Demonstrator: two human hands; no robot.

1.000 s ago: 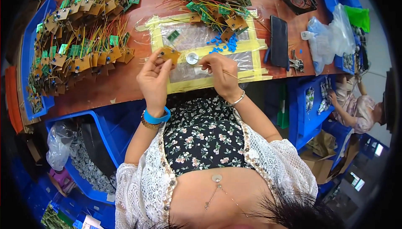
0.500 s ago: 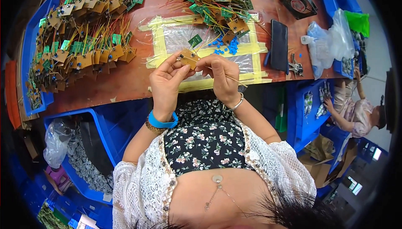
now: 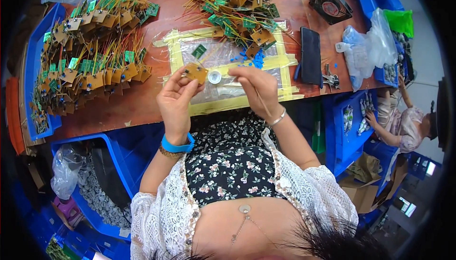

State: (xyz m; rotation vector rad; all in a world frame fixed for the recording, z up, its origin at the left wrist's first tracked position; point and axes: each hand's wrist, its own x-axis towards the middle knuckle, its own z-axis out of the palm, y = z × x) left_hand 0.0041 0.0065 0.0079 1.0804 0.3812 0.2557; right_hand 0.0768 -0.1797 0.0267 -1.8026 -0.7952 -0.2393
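Near the worktop's (image 3: 171, 3) front edge, left hand (image 3: 176, 101) pinches a brown circuit board (image 3: 195, 73) between thumb and fingertips, other fingers loosely curled. Right hand (image 3: 261, 89) mostly closed, gripping a thin stick (image 3: 261, 100); rear end slants back toward the wrist, can't make out the tip. Hands apart, brown board held above the taped sheet's left part.

Between them, just right of the board: a small round container (image 3: 214, 77), pale inside. Small green board (image 3: 199, 51) just beyond the brown one; wiring between them too fine to trace. Under all this, clear plastic sheet (image 3: 187, 51) framed with yellow tape (image 3: 175, 59). Blue pieces (image 3: 258, 61) scattered on it, farther back. Pile of wired boards (image 3: 237, 10) overlaps the sheet's far side, crowding the space behind. Larger heap of boards (image 3: 90, 65) fills the worktop's left end. Toward the right end: dark flat case (image 3: 310, 55), metal clip (image 3: 330, 77) near the front edge, plastic bag (image 3: 356, 55), black fan (image 3: 331, 5) farther back.

Brown board's long axis runs roughly left-right, tilted; right end points toward the right hand's side, dipping slightly toward the front edge.
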